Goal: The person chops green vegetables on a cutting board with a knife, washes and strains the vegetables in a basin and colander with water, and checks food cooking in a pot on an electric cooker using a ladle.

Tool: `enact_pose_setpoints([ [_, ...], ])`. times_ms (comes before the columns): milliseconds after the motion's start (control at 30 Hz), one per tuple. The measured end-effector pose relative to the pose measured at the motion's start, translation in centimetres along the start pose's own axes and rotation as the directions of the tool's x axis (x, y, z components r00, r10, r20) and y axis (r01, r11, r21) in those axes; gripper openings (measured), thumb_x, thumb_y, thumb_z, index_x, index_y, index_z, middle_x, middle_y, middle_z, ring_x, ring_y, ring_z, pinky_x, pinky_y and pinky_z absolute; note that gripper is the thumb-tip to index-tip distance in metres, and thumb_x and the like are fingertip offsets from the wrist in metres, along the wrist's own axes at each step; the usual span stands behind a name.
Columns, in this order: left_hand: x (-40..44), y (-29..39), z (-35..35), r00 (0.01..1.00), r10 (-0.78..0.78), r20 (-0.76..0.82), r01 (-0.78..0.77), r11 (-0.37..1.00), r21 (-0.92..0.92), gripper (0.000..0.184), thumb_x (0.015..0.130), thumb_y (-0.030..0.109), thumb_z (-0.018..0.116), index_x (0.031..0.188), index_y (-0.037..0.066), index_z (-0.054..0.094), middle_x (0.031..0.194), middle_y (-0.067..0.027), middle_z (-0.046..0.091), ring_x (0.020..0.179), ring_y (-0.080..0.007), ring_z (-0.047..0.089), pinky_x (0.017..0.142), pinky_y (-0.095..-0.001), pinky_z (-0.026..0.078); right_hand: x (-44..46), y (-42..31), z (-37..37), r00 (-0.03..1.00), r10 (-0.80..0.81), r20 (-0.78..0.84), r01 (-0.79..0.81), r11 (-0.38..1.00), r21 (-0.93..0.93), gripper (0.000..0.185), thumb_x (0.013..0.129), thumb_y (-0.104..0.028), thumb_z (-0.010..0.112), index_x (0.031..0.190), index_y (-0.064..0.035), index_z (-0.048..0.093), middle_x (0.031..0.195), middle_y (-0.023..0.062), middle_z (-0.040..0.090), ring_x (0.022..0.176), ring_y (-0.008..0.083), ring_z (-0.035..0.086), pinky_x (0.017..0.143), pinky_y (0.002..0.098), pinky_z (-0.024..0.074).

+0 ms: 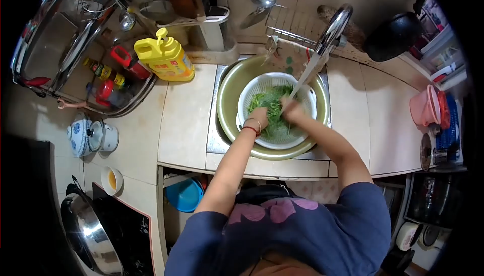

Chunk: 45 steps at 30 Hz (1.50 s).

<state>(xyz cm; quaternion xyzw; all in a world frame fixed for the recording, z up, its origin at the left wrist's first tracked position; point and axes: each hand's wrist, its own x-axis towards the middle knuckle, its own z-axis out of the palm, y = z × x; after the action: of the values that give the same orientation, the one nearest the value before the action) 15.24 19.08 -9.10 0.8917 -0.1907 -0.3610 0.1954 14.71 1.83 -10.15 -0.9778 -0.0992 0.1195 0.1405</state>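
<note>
Green leafy vegetables (273,105) lie in water in a white plastic colander (245,94), which sits inside a large olive-green basin (227,105) in the sink. My left hand (258,117) is closed on some of the greens at the colander's left side, a bracelet and a red band at its wrist. On the right, my right hand (293,110) is among the greens beside the falling water; its fingers are blurred and partly hidden. Water runs from the chrome faucet (339,22) down into the colander near my right hand.
A yellow jug with a pump top (169,59) stands left of the sink. Farther left are a bottle rack (126,109), lidded jars (103,135) and a bowl of yellow liquid (111,180). A pan (91,233) rests by the stove; a pink basket (425,105) is at right.
</note>
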Motion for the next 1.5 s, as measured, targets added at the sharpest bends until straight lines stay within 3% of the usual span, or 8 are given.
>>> enact_pose_setpoints([
  [167,-1.8,0.9,-0.5,0.797,0.002,-0.603,-0.159,0.965,-0.207,0.057,0.071,0.003,0.051,0.124,-0.003,0.033,0.122,-0.0290,0.036,0.107,-0.0427,0.044,0.092,-0.0414,0.038,0.3,-1.7,-1.4,0.921,-0.068,0.385,0.120,0.986,-0.113,0.033,0.078,-0.019,0.044,0.107,-0.0065,0.053,0.102,0.0190,0.055,0.098,0.0305,0.054,0.081,0.0370,0.0443],
  [233,-2.0,1.1,0.2,0.781,-0.103,-0.616,-0.054,0.972,-0.230,0.060,0.073,0.004,0.050,0.128,-0.003,0.027,0.127,-0.0287,0.031,0.111,-0.0434,0.040,0.093,-0.0415,0.037,1.4,-0.6,0.8,0.966,-0.102,-0.236,0.084,0.993,-0.087,0.047,0.074,-0.025,0.052,0.117,-0.0075,0.047,0.112,0.0193,0.051,0.110,0.0298,0.047,0.095,0.0367,0.0346],
  [433,-2.5,0.7,1.1,0.992,0.009,-0.123,-0.007,1.000,0.009,0.073,0.074,0.018,0.054,0.132,-0.006,0.017,0.136,-0.0282,0.015,0.116,-0.0370,0.041,0.094,-0.0405,0.037,-1.1,-3.4,-5.4,0.850,-0.073,0.522,0.152,0.982,-0.110,0.076,0.069,-0.041,0.062,0.131,-0.0086,0.033,0.139,0.0142,0.020,0.127,0.0356,0.019,0.102,0.0477,0.0206],
  [667,2.1,0.5,3.9,0.969,0.032,0.246,-0.201,0.683,0.702,0.067,0.071,0.013,0.058,0.129,-0.003,0.030,0.127,-0.0234,0.038,0.110,-0.0341,0.046,0.095,-0.0377,0.035,-2.7,-0.3,-1.0,0.835,-0.468,0.289,0.500,0.865,-0.043,0.063,0.062,-0.010,0.060,0.120,0.0042,0.039,0.124,0.0260,0.036,0.117,0.0361,0.035,0.100,0.0388,0.0284],
  [800,-1.3,0.7,2.0,0.956,0.135,-0.262,-0.081,0.975,0.207,0.038,0.069,0.015,0.060,0.104,0.001,0.054,0.117,-0.0222,0.044,0.103,-0.0327,0.051,0.088,-0.0382,0.041,1.9,2.1,-0.9,0.991,0.019,-0.136,0.015,0.970,0.244,0.068,0.060,-0.005,0.061,0.123,0.0015,0.035,0.120,0.0236,0.039,0.110,0.0358,0.041,0.097,0.0383,0.0324],
  [967,-5.5,2.3,-1.6,0.770,-0.161,-0.618,-0.028,0.958,-0.285,0.029,0.069,0.008,0.057,0.096,0.001,0.052,0.110,-0.0216,0.046,0.084,-0.0345,0.059,0.075,-0.0397,0.048,-1.9,-3.5,-0.4,0.784,-0.612,0.108,0.620,0.762,-0.188,0.075,0.067,-0.025,0.063,0.130,-0.0050,0.029,0.128,0.0222,0.032,0.118,0.0396,0.030,0.101,0.0478,0.0216],
  [1300,-2.5,0.4,1.4,0.926,0.206,-0.317,-0.221,0.975,-0.011,0.043,0.078,0.044,0.051,0.086,0.004,0.065,0.087,-0.0204,0.061,0.082,-0.0349,0.059,0.075,-0.0407,0.045,-2.0,-1.1,-2.3,0.660,-0.571,0.489,0.459,0.821,0.339,0.057,0.066,-0.004,0.052,0.123,-0.0097,0.045,0.118,0.0126,0.050,0.111,0.0241,0.045,0.095,0.0332,0.0346],
  [1500,-1.0,0.3,0.5,0.759,0.040,-0.650,-0.103,0.993,-0.058,0.017,0.075,0.012,0.048,0.083,0.007,0.062,0.087,-0.0202,0.055,0.081,-0.0371,0.056,0.072,-0.0431,0.046,-0.2,0.8,-1.9,0.952,0.019,-0.306,0.053,0.972,0.227,0.051,0.074,-0.027,0.059,0.114,0.0029,0.049,0.107,0.0223,0.055,0.099,0.0307,0.053,0.085,0.0358,0.0414],
])
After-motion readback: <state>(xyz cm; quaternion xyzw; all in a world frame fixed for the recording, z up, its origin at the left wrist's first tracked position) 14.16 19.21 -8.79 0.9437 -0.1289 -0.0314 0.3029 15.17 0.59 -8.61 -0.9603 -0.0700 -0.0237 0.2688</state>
